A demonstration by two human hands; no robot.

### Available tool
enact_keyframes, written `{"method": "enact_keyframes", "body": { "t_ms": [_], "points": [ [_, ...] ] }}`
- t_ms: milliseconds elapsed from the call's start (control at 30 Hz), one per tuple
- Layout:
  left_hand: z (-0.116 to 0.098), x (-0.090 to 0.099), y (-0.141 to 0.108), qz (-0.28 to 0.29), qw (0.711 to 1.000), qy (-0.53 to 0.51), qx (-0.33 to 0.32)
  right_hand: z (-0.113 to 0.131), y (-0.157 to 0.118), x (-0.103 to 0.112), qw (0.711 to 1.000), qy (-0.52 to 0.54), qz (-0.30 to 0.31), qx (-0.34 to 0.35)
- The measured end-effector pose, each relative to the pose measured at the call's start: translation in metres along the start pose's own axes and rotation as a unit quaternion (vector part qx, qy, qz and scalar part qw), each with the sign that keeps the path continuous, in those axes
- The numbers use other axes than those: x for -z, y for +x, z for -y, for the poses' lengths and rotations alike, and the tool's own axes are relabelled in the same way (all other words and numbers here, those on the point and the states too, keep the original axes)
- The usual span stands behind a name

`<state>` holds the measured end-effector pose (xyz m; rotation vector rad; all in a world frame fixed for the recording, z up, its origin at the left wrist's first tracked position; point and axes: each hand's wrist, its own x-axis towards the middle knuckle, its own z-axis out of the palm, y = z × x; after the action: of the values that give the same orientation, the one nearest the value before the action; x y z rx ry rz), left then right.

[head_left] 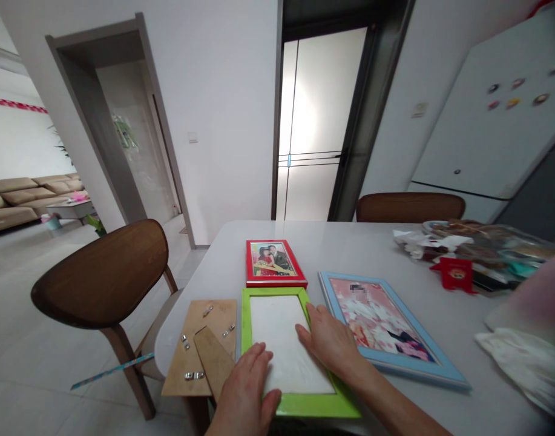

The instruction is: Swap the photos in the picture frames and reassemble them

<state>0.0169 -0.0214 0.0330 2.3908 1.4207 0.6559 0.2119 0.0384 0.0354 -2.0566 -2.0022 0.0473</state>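
Note:
A green frame [316,406] lies on the table in front of me, with a white sheet [281,327] inside its border. My left hand [250,387] rests over the frame's lower left side, fingers extended onto the sheet's edge. Across the frame's right side lies my right hand [327,339], its fingers spread over the border and sheet. Neither hand grips anything. To the left is a brown backing board [180,363] with metal clips and a stand leg [213,357]. Beyond the green frame sits a red-framed photo [277,283]; a blue-framed photo [422,366] lies to the right.
On the white table [350,242], the right side holds a red packet [456,274], crumpled tissue [434,243], plastic packaging and a white cloth [522,363]. A wooden chair [109,272] stands at the left, another chair [408,208] behind the table.

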Motion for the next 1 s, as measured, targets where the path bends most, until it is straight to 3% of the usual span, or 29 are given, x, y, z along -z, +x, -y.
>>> {"method": "enact_keyframes", "body": {
  "t_ms": [133,233,367,467,533,633,767,900,1000],
  "points": [
    [0.03,0.031,-0.021,0.003,0.999,0.008,0.043,0.005,-0.005,0.006,0.998,0.031,-0.019,0.044],
    [0.063,0.046,-0.038,-0.005,0.99,0.07,0.12,0.031,-0.018,0.011,0.985,0.111,-0.008,0.132],
    [0.094,0.044,-0.05,-0.064,0.984,0.112,0.121,0.088,-0.043,0.009,0.956,0.166,0.038,0.24],
    [0.103,0.036,-0.05,-0.089,0.986,0.11,0.092,0.118,-0.051,-0.002,0.95,0.161,0.043,0.263],
    [0.104,0.033,-0.049,-0.102,0.984,0.117,0.088,0.126,-0.051,-0.008,0.95,0.183,0.042,0.249],
    [0.098,0.035,-0.048,-0.141,0.978,0.141,0.053,0.122,-0.051,-0.004,0.939,0.263,0.023,0.219],
    [0.073,0.05,-0.039,-0.203,0.965,0.163,-0.008,0.103,-0.054,0.024,0.911,0.348,0.0,0.222],
    [0.033,0.07,-0.023,-0.192,0.971,0.135,-0.055,0.077,-0.057,0.051,0.892,0.398,-0.014,0.215],
    [0.006,0.075,-0.011,-0.178,0.976,0.096,-0.076,0.052,-0.058,0.061,0.9,0.378,-0.064,0.209]
  ]
}}
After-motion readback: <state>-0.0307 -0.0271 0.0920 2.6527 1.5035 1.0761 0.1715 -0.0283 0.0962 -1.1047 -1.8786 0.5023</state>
